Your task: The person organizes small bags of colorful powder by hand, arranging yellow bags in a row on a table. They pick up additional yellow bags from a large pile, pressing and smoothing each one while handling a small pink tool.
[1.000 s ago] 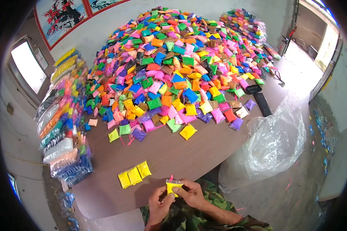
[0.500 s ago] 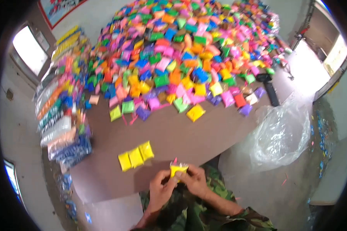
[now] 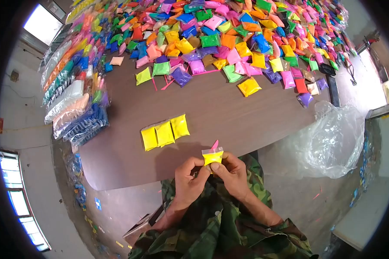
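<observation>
Between both hands, just past the table's near edge, is a small yellow packet (image 3: 212, 156) with a clear top strip. A pink piece (image 3: 215, 144) sticks up at its top. My left hand (image 3: 190, 178) pinches the packet's left lower side. On its right, my right hand (image 3: 232, 175) grips it, thumb on the packet's front. Three yellow packets (image 3: 164, 133) lie side by side on the brown table (image 3: 229, 116), to the left of and beyond my hands.
A big heap of colourful packets (image 3: 212, 41) covers the far side of the table. Stacked clear bags of packets (image 3: 75, 103) line the left edge. At the right hangs a large clear plastic bag (image 3: 333, 142), near a black strap-like object (image 3: 333, 90).
The view has tipped downward, so the table and heap sit higher in the picture. Both hands still hold the yellow packet, now more upright and more fully visible.
</observation>
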